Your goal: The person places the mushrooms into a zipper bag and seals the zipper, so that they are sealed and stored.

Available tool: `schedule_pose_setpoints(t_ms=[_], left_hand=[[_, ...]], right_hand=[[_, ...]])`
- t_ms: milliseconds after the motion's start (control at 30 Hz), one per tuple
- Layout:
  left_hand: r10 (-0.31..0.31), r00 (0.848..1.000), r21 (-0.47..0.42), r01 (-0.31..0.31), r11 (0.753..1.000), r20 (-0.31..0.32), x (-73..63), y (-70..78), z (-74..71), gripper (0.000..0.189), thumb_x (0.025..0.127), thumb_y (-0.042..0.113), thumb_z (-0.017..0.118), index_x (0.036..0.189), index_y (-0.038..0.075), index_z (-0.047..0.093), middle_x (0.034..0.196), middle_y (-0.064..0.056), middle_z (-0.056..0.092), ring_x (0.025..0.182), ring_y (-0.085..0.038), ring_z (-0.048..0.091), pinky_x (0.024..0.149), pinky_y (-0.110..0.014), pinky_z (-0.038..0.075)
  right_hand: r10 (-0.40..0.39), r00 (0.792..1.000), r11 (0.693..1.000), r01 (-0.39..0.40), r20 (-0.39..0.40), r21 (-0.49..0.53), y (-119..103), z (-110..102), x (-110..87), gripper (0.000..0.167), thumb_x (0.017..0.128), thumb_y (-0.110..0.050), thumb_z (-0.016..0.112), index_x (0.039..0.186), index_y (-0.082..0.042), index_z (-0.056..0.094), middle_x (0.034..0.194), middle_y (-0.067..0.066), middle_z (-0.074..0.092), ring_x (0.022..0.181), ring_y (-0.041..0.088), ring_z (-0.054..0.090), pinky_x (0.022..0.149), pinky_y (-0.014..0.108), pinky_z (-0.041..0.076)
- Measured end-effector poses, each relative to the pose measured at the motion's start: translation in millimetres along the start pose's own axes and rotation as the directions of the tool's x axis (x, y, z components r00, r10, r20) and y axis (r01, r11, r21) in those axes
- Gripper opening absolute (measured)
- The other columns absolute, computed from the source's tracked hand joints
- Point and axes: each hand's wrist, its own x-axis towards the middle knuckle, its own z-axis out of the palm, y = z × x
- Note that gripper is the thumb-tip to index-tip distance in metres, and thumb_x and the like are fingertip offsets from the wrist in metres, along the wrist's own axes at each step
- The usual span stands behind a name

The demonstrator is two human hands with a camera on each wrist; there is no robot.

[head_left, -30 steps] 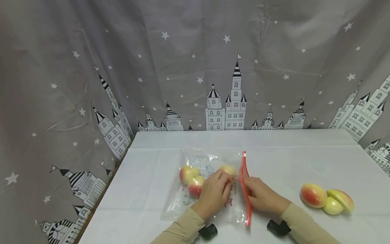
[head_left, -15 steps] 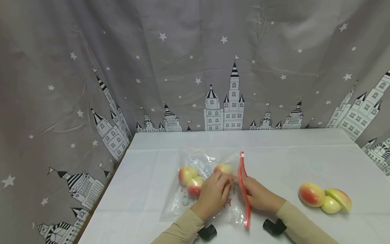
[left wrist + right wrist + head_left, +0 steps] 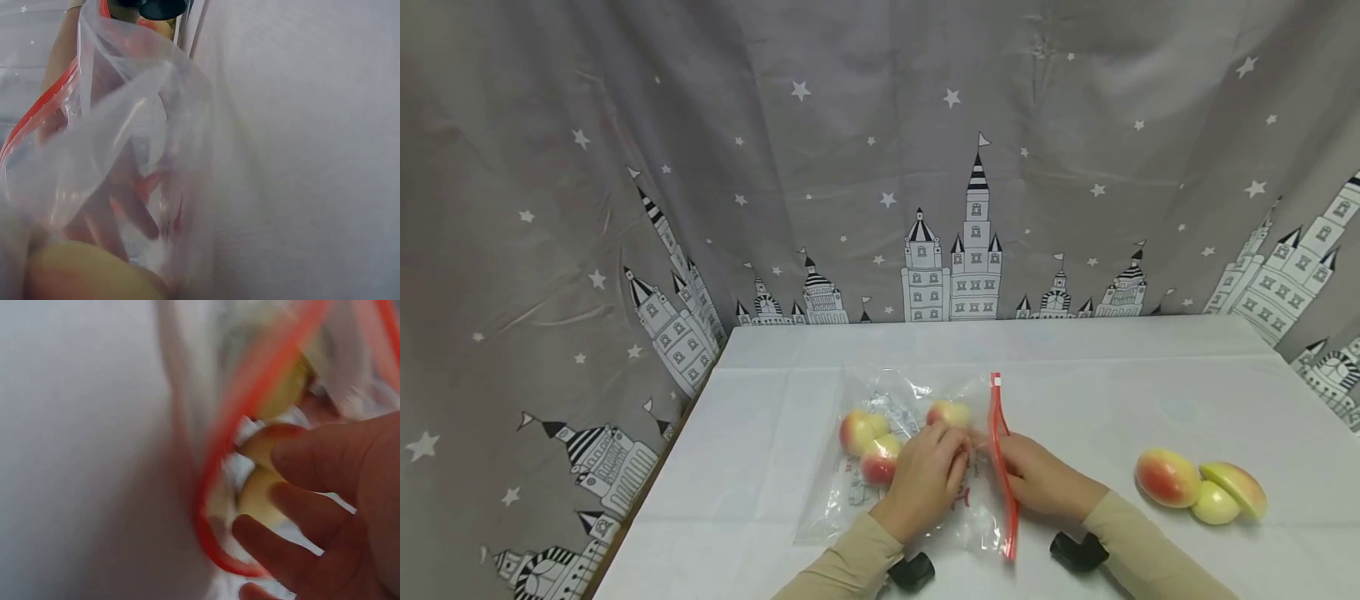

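Observation:
A clear zip bag (image 3: 831, 508) with a red zip edge (image 3: 1008, 500) lies on the white table, its mouth to the right. Inside it are red-and-yellow fruit pieces: one at far left (image 3: 859, 432), another (image 3: 880, 460) just below, and a third (image 3: 949, 413) near the mouth. My left hand (image 3: 925, 471) pinches the bag's upper film from outside, curled fingers near the third piece. Through the mouth, my right hand (image 3: 1048, 479) reaches into the bag. In the right wrist view, that hand (image 3: 325, 519) has its fingers spread near the fruit, gripping none of it.
More red-and-yellow fruit pieces (image 3: 1168, 478) sit together on the table (image 3: 1097, 392) at right. Black wrist-worn devices (image 3: 913, 572) show below both forearms. A grey curtain (image 3: 850, 167) with castles and stars hangs behind the table.
The fruit piece near the bag's mouth shifted slightly left in the first half second. Both hands stay nearly in place; the whole head view also shifted a little.

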Motion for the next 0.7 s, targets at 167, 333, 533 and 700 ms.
schedule_pose_setpoints(t_ms=[167, 333, 533, 700], left_hand=[[-0.003, 1.000, -0.004, 0.003, 1.000, -0.010, 0.3, -0.5, -0.1, 0.010, 0.090, 0.015, 0.070, 0.091, 0.019, 0.061, 0.084, 0.005, 0.056, 0.076, -0.011, 0.053, 0.065, -0.023, 0.042], [-0.029, 1.000, -0.014, 0.029, 0.999, 0.006, -1.4, -0.9, -0.3, 0.010, 0.090, 0.016, 0.070, 0.090, 0.018, 0.060, 0.084, 0.006, 0.055, 0.076, -0.010, 0.052, 0.065, -0.023, 0.042], [-0.024, 1.000, -0.008, 0.024, 1.000, 0.002, -1.2, -0.1, 0.8, 0.009, 0.091, 0.016, 0.069, 0.091, 0.018, 0.060, 0.085, 0.005, 0.056, 0.076, -0.011, 0.052, 0.065, -0.024, 0.042], [-0.018, 1.000, -0.009, 0.017, 1.000, -0.012, 0.4, -0.6, 2.2, 0.009, 0.090, 0.015, 0.069, 0.091, 0.018, 0.060, 0.085, 0.005, 0.057, 0.076, -0.011, 0.053, 0.065, -0.025, 0.043]], right_hand=[[0.077, 0.997, 0.997, -0.077, 0.022, -0.005, -3.3, -23.8, -9.0, 0.044, 0.091, -0.002, 0.066, 0.134, -0.009, 0.063, 0.114, 0.001, 0.072, 0.105, 0.019, 0.067, 0.093, 0.040, 0.056], [0.106, 0.994, 0.994, -0.106, 0.007, -0.029, -4.5, -44.6, -15.3, 0.052, 0.092, -0.002, 0.066, 0.142, -0.012, 0.059, 0.141, 0.009, 0.065, 0.129, 0.035, 0.062, 0.104, 0.053, 0.051], [0.219, 0.976, 0.974, -0.219, 0.003, -0.062, -3.0, -74.4, -28.5, 0.050, 0.092, -0.011, 0.070, 0.141, -0.010, 0.059, 0.141, 0.012, 0.064, 0.124, 0.038, 0.063, 0.101, 0.057, 0.051], [0.272, 0.961, 0.956, -0.275, -0.045, -0.105, 0.8, -98.9, -40.7, 0.050, 0.094, -0.018, 0.071, 0.142, -0.012, 0.058, 0.139, 0.015, 0.064, 0.121, 0.039, 0.064, 0.099, 0.060, 0.050]])
